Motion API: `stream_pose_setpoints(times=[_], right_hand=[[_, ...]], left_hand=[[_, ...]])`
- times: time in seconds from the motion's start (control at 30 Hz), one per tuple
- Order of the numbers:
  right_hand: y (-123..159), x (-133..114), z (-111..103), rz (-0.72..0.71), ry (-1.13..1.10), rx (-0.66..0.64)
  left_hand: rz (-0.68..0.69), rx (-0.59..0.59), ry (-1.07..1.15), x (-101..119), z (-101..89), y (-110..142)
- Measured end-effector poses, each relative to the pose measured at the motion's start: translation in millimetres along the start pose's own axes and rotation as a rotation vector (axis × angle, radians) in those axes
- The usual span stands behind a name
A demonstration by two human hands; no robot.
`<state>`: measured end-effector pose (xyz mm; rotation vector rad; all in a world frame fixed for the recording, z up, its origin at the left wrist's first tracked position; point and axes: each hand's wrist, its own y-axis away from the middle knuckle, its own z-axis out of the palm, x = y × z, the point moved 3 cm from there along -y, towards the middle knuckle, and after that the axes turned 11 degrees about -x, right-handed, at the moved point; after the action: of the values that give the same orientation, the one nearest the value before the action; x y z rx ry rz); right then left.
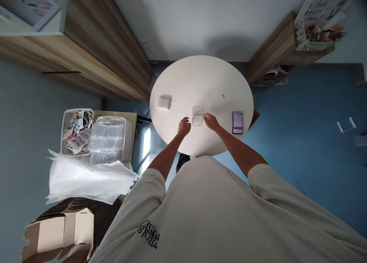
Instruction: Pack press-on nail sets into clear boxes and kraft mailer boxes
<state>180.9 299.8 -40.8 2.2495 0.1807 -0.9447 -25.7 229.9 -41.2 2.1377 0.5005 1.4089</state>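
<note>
R hand point(211, 121) at clr box point(197, 120), L hand point(184, 126) nr, tee txt point(149, 234)

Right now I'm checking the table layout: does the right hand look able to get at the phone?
Probably yes: the phone lies on the round table, right of the right hand, with nothing visible between them. That hand is at the clear case, though, and may need to leave it first.

A pale, short-sleeved shirt point(209, 217) bears black lettering point(149, 234).

Black print point(149, 234) on the shirt point(212, 209) shows "8" and "YOUSE", the rest unclear.
</note>
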Motion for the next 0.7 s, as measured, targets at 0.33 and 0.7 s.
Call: stream_pose_setpoints(times=[0.33, 0.7], right_hand=[[3.0, -48.9, 4.5, -0.134, 0.022, -0.060], [-22.0, -180.5, 75.9, -0.385, -0.004, -0.190]], left_hand=[[0.031, 0.152, 0.033, 4.6, -35.8, 48.0], [0.168, 0.391, -0.064, -11.0, -171.0, 92.1]])
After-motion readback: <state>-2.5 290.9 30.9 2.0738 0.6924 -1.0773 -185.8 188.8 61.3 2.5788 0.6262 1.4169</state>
